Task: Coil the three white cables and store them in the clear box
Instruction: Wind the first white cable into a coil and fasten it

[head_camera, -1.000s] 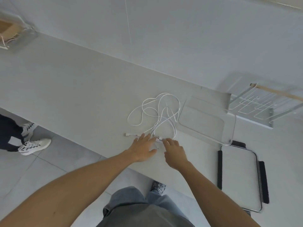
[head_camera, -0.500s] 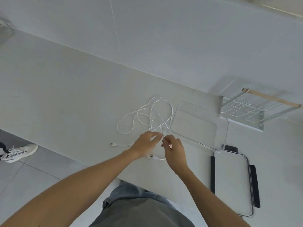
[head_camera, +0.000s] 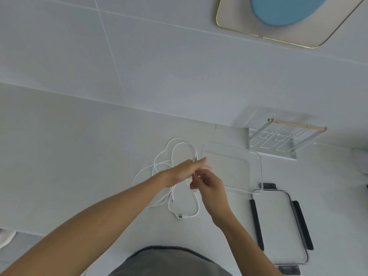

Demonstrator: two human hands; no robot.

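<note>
A loose tangle of white cables (head_camera: 175, 152) lies on the pale counter just left of the clear box (head_camera: 256, 156), which stands open and holds nothing. My left hand (head_camera: 184, 170) is raised over the tangle and pinches a cable end near its plug at the fingertips. My right hand (head_camera: 209, 186), close below it, pinches the same white cable between thumb and fingers. A loop of that cable (head_camera: 196, 210) hangs down to the counter and ends in a plug (head_camera: 180, 216).
The clear box's lid (head_camera: 278, 226), with black side clips, lies to the right near the counter's front edge. A white wire rack (head_camera: 278, 140) with a wooden bar stands behind the box. A mirror (head_camera: 278, 20) hangs on the tiled wall.
Both hands have lifted off the counter and moved toward the box, raising one cable out of the tangle. The camera has tilted up, showing more wall.
</note>
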